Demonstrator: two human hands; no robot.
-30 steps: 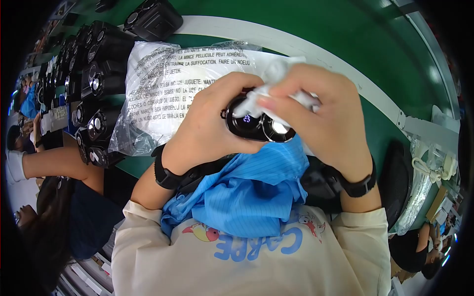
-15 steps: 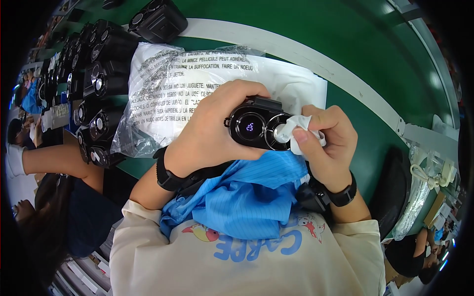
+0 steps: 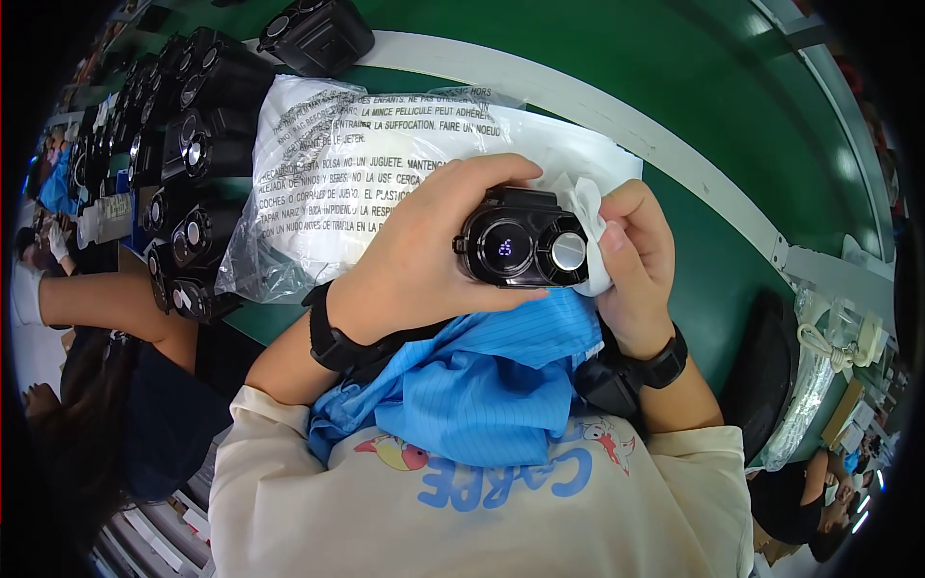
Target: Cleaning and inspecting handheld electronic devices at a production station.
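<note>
My left hand [image 3: 422, 252] is wrapped round a black device [image 3: 528, 279] with a lit round display and a silver-topped knob [image 3: 568, 251]. Its glossy face is turned up toward me. Pinched between the thumb and fingers of my right hand [image 3: 638, 260] is a white cloth [image 3: 590, 223], which lies against the device's right end beside the knob. Under my hands, a blue striped cloth [image 3: 482, 376] lies bunched against my front. Beyond them a clear printed plastic bag [image 3: 328, 183] rests over white sheets on the green table.
Several similar black devices [image 3: 207, 144] stand close together at the left, and another [image 3: 318, 39] sits at the far edge. A white strip [image 3: 540, 82] crosses the green table [image 3: 617, 48]. At right are a black rounded object [image 3: 761, 376] and bagged cords [image 3: 819, 347]. Other people sit at both sides.
The white cloth has moved off the knob to the device's right end, so the silver knob top now shows. The device has shifted slightly right.
</note>
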